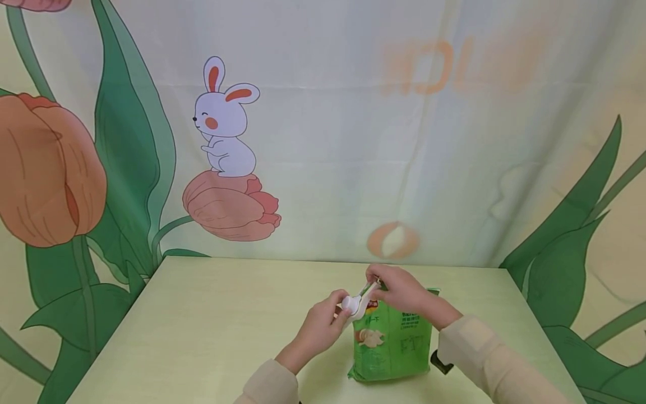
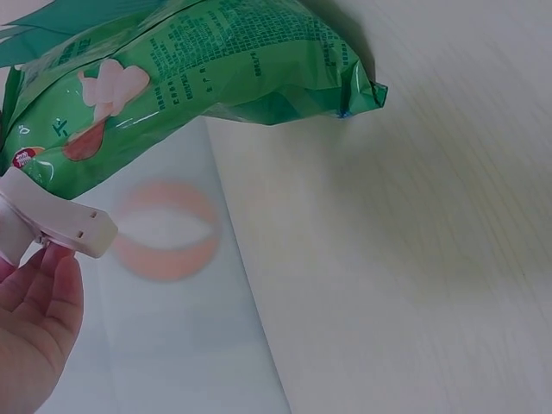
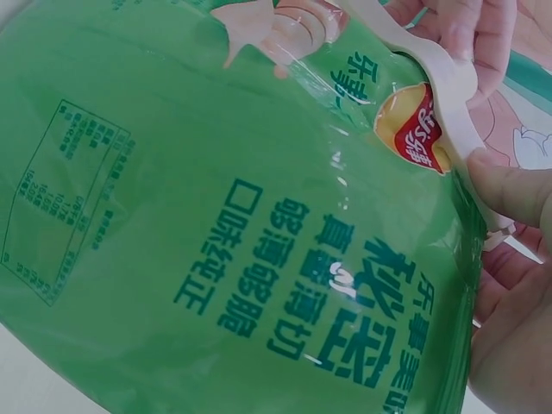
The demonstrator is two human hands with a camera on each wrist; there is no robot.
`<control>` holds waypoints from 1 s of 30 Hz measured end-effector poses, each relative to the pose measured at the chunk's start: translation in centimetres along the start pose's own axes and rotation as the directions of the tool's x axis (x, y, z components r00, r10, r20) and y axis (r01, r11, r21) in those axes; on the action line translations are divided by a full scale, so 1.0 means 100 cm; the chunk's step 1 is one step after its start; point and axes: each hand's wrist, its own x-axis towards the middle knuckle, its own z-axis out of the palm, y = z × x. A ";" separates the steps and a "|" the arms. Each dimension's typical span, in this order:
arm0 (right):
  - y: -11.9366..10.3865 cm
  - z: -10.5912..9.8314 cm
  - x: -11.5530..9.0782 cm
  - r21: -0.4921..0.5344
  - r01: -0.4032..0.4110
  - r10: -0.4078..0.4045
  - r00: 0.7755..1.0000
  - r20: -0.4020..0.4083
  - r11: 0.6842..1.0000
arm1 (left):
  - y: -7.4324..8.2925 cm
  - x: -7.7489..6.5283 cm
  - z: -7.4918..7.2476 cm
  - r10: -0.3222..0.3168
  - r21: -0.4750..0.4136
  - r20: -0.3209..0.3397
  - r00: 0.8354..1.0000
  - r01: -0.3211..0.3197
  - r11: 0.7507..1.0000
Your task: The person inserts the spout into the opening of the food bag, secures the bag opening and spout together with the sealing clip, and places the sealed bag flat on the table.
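Note:
A green Lay's potato chip bag [image 1: 393, 342] stands on the table, puffed up and facing me with its printed side. Across its top left corner lies a white plastic bag clip [image 1: 364, 303] with a rounded cap at one end. My left hand [image 1: 323, 322] pinches the capped end between thumb and fingers. My right hand [image 1: 401, 289] holds the clip's other end, at the bag's top edge. In the right wrist view, the clip [image 3: 455, 112] runs along the bag's edge beside the Lay's logo, with the right thumb [image 3: 509, 185] pressed on it.
The pale table [image 1: 227, 325] stretches to the left of the bag. Behind it hangs a curtain [image 1: 323, 140] printed with tulips and a white rabbit. A small black object [image 1: 441, 362] shows beside the bag, near the right sleeve.

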 end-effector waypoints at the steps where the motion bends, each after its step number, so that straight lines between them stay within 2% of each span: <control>1: 0.000 0.000 0.000 0.002 0.000 0.000 1.000 -0.005 1.000 | 0.000 0.000 0.000 0.001 -0.011 0.001 1.000 -0.001 1.000; 9: 0.002 0.003 -0.002 -0.016 0.000 -0.001 0.999 -0.034 1.000 | -0.002 -0.001 0.002 -0.034 -0.062 0.025 0.999 0.035 0.997; 13: 0.004 0.006 0.000 -0.020 -0.025 0.024 1.000 -0.017 0.999 | -0.003 -0.001 0.003 -0.034 -0.067 0.014 0.999 0.035 0.997; 21: 0.001 0.007 -0.001 -0.016 -0.035 0.034 0.999 -0.039 0.999 | -0.005 -0.001 0.006 -0.050 -0.096 -0.005 0.999 0.049 0.994; 30: -0.001 0.007 -0.002 -0.019 -0.030 0.028 0.997 -0.076 0.999 | -0.011 -0.002 0.009 -0.069 -0.063 -0.011 0.998 0.068 0.996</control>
